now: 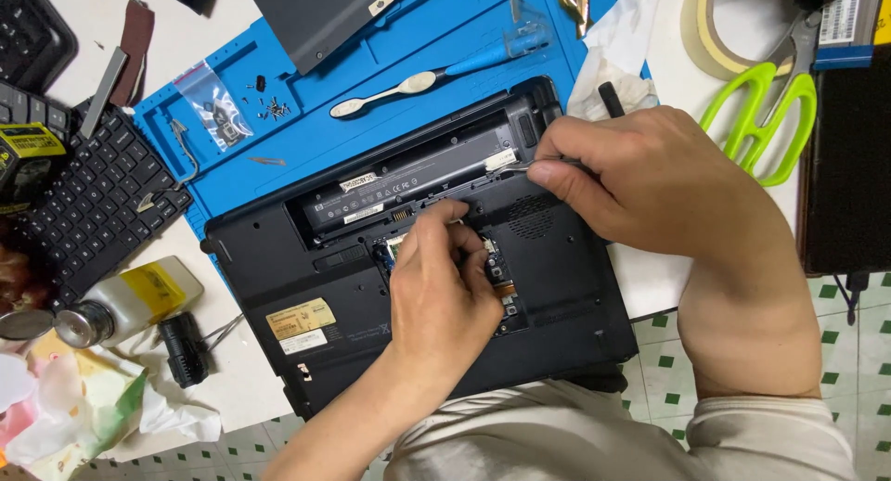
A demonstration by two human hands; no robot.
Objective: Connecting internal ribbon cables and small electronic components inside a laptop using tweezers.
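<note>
Laptop (353,286): black, upside down, partly on blue mat (306,128), battery bay and one bottom compartment open.
Left hand (441,291): fingers curled, pressed into the open compartment; anything held hidden, cannot tell.
Right hand (650,179): pinched around thin metal tweezers (509,167), tips at the battery bay's right end.
Nearby: loose keyboard (93,198), green scissors (761,119), tape roll (705,31), small bottle (130,305).

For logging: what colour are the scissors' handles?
Lime green scissors handles, clearest in the head view.
</note>
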